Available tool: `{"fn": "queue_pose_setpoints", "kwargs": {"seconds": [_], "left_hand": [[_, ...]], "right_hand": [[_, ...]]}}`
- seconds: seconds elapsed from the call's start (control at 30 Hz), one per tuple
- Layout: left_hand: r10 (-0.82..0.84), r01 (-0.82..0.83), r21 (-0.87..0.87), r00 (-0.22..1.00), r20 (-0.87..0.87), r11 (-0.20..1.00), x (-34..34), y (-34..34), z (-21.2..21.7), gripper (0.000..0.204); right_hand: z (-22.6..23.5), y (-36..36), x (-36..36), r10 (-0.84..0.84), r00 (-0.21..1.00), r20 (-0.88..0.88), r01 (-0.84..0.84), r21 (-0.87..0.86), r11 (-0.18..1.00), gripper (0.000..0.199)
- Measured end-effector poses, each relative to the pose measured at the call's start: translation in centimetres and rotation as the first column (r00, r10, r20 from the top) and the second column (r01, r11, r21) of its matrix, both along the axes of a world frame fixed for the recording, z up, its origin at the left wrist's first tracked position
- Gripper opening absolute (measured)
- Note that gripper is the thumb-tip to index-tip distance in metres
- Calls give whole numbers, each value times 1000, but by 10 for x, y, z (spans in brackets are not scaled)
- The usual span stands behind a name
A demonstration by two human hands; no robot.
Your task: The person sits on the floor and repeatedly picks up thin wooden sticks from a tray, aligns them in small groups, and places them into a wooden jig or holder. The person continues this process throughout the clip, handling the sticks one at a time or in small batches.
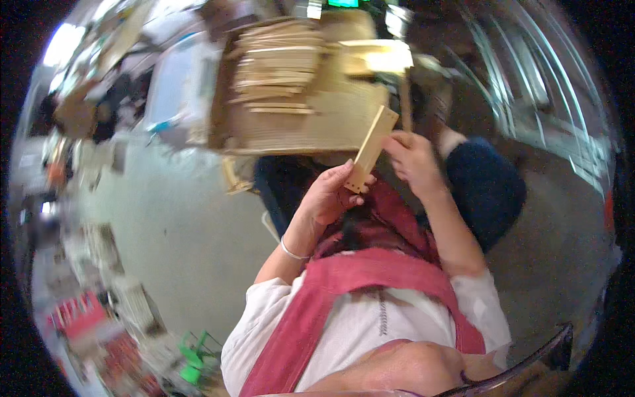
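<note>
My left hand (pixel 332 192) grips the lower end of a flat, pale wooden slat (pixel 372 152) with small dark holes near its ends. The slat tilts up and to the right above my lap. Close to its right edge, my right hand (pixel 413 162) has its fingers curled together. Blur hides whether they pinch the slat or something small. Just beyond my lap, a cardboard box (pixel 278 140) holds a stack of similar wooden slats (pixel 274 66) on its left side.
A brightly lit wooden piece (pixel 377 58) lies at the box's far right. Left of the box stands a pale blue bin (pixel 175 83). More wooden pieces (pixel 237 177) sit low by the box's near left corner. A green object (pixel 192 360) is at the lower left.
</note>
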State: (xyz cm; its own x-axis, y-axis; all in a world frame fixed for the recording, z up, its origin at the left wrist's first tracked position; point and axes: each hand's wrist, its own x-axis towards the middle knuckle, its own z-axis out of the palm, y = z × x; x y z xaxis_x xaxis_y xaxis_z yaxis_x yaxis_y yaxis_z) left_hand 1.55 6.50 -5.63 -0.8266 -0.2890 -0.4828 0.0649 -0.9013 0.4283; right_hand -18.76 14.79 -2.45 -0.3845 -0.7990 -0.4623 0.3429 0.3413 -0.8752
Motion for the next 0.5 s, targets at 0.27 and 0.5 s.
{"fn": "queue_pose_setpoints", "kwargs": {"seconds": [0.27,0.5], "left_hand": [[862,140,-976,502,-74,-165,145,-206,92,27],[890,824,-358,341,-304,-439,151,-302,89,58]], "right_hand": [[1,3,-4,-65,992,104,77,-115,990,27],[8,-2,-3,-88,991,100,97,-92,991,22]]}}
